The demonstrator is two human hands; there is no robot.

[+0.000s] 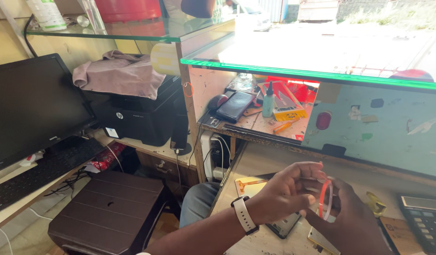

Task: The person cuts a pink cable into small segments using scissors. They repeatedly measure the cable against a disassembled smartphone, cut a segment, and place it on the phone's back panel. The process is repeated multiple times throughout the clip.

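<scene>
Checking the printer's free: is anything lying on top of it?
Yes, a crumpled pinkish cloth lies on the black printer.

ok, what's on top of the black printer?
A crumpled greyish-pink cloth lies over the printer, covering most of its top. Whatever is under the cloth can't be seen. A glass shelf sits above.

Repair shop counter, glass shelves [133, 32], printer [137, 118], phone [234, 106], calculator [425, 219]
</scene>
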